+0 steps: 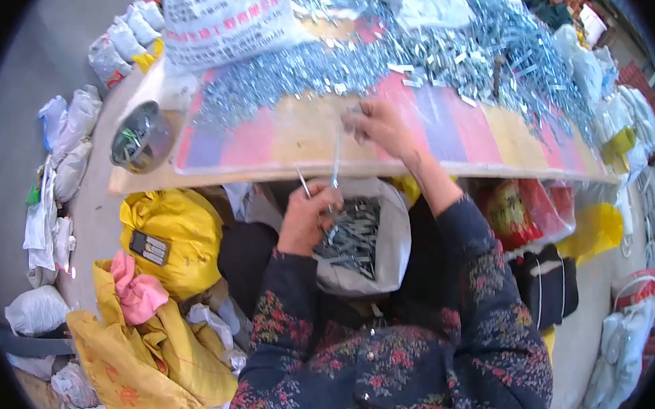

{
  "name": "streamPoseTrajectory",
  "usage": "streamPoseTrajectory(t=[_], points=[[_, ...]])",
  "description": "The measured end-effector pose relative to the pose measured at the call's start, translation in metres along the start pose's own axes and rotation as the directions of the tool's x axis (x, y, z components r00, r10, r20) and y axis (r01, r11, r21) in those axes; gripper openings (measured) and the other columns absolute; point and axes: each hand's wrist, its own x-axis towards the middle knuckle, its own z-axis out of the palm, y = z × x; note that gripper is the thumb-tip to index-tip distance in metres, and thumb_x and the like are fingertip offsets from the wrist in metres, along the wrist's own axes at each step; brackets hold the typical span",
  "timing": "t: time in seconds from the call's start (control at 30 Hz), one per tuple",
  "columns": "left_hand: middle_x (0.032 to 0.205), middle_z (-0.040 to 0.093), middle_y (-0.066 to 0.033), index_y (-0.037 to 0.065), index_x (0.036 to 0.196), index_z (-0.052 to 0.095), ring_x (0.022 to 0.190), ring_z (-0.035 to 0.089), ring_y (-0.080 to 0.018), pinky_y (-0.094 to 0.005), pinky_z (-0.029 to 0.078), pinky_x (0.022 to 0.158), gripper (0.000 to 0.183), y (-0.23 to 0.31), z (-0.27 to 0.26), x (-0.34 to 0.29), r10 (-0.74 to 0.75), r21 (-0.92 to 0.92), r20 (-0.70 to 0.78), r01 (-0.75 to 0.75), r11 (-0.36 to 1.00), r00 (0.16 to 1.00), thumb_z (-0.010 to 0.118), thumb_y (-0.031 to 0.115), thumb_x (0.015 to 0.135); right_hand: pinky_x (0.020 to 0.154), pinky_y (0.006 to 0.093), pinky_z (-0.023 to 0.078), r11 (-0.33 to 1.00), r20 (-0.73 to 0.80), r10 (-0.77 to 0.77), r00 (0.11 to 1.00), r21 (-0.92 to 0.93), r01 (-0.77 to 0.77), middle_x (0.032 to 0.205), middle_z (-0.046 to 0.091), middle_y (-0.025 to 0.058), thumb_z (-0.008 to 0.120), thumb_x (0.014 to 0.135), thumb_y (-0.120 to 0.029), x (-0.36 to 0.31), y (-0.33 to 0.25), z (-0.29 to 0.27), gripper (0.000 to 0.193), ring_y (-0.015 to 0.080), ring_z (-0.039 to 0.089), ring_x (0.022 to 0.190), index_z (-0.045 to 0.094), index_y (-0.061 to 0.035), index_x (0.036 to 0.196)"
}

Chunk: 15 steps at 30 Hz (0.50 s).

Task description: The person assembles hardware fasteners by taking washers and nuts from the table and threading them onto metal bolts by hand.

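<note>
My left hand (312, 212) is closed above the front edge of the table. A slim silvery metal rod (302, 181) sticks up out of its fingers. Beside that rises a longer, narrow metal strip (337, 158), its lower end at the same fingers and its upper end toward my right hand. Over the tabletop, my right hand (382, 130) has its fingers bent together and slightly blurred; what they pinch is too small to make out. Below my left hand, a whitish sack (395, 243) stands open with many metal pieces (355, 241) in it.
Heaps of shiny metal strips (275, 79) cover the back of the striped tabletop (241, 139). A metal bowl (157, 141) stands at its left edge, near a printed white sack (226, 19). Yellow bags (181, 228) lie at lower left, and white bags (637, 120) line the right side.
</note>
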Motion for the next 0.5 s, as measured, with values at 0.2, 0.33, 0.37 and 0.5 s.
streamPoseTrajectory(t=[0.2,0.33,0.37,0.5], points=[[0.072,0.06,-0.0031,0.003,0.087,0.061,0.053,0.045,-0.004,-0.017,0.027,0.04,0.014,0.014,-0.003,0.007,-0.001,-0.027,0.023,0.002,1.0,1.0,0.068,0.014,0.081,0.054,0.0212,0.04,1.0,0.033,0.017,0.999,0.004,-0.017,0.07,0.061,0.0009,0.063,0.09,-0.031,0.0,-0.016,0.0,0.03,0.0048,0.051,0.06,0.067,-0.0009,0.085],[0.071,0.06,-0.0033,0.002,0.092,0.062,0.049,0.045,-0.0036,-0.0163,0.027,0.038,0.015,0.007,-0.004,0.01,-0.028,-0.065,0.079,0.033,0.997,0.996,0.068,0.012,0.083,0.054,0.0201,0.038,0.963,-0.069,-0.027,0.997,0.267,0.045,0.07,0.06,0.0,0.063,0.091,-0.026,0.001,-0.003,0.0,0.026,0.0039,0.049,0.059,0.067,-0.0007,0.087],[0.071,0.059,-0.0033,0.001,0.095,0.063,0.046,0.043,-0.0038,-0.0162,0.028,0.037,0.016,0.005,-0.003,0.01,-0.047,-0.043,0.078,0.051,0.998,0.996,0.067,0.012,0.084,0.054,0.0199,0.038,0.987,0.01,-0.032,0.999,0.156,0.03,0.069,0.06,-0.0002,0.064,0.09,-0.026,-0.001,-0.003,-0.002,0.026,0.004,0.049,0.06,0.067,-0.0007,0.087],[0.07,0.06,-0.0048,-0.001,0.095,0.063,0.046,0.044,-0.0043,-0.0168,0.028,0.036,0.018,0.0,-0.012,0.008,-0.049,-0.096,0.062,0.055,0.994,0.997,0.068,0.013,0.085,0.054,0.0198,0.038,0.984,0.069,-0.034,0.997,-0.174,0.045,0.067,0.057,-0.0009,0.066,0.089,-0.03,0.003,-0.011,0.002,0.028,0.0046,0.05,0.06,0.066,-0.0015,0.085]])
